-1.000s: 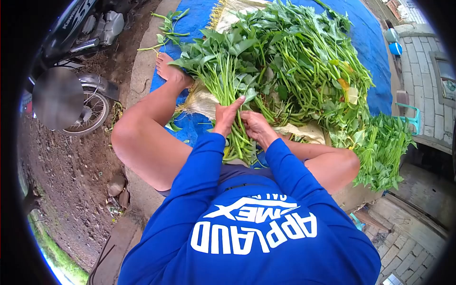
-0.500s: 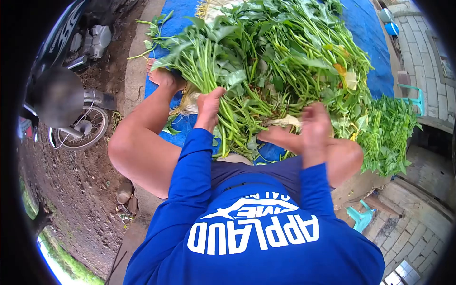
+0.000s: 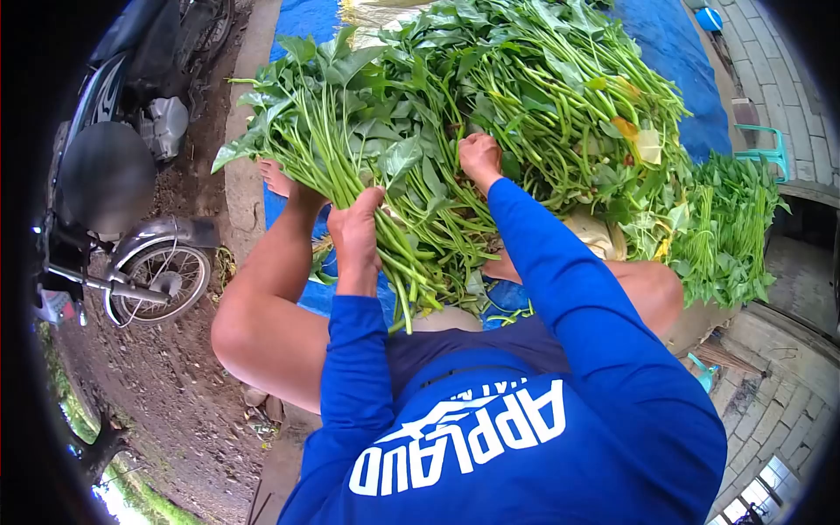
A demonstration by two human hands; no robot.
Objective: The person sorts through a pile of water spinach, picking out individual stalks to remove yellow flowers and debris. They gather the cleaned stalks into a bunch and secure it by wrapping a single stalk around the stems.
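My left hand [image 3: 357, 234] is closed around a thick bunch of water spinach [image 3: 319, 162]. Its leaves fan out to the upper left, and the cut stem ends hang down toward my lap. My right hand [image 3: 481, 160] reaches into the large pile of water spinach [image 3: 560, 87] in front of me. Its fingers are curled in among the stems, and whatever they grip is hidden. Both hands are apart, the right one farther forward than the left.
A blue tarp [image 3: 678, 79] lies under the pile. Bundled greens [image 3: 713, 236] sit to the right, near a turquoise plastic chair [image 3: 766, 149]. On the left, a motorcycle [image 3: 166, 262] stands on bare soil. My bent legs flank the work.
My right hand has moved forward and left from beside my right knee into the pile. My left hand, still gripping its bunch, has shifted left and slightly closer.
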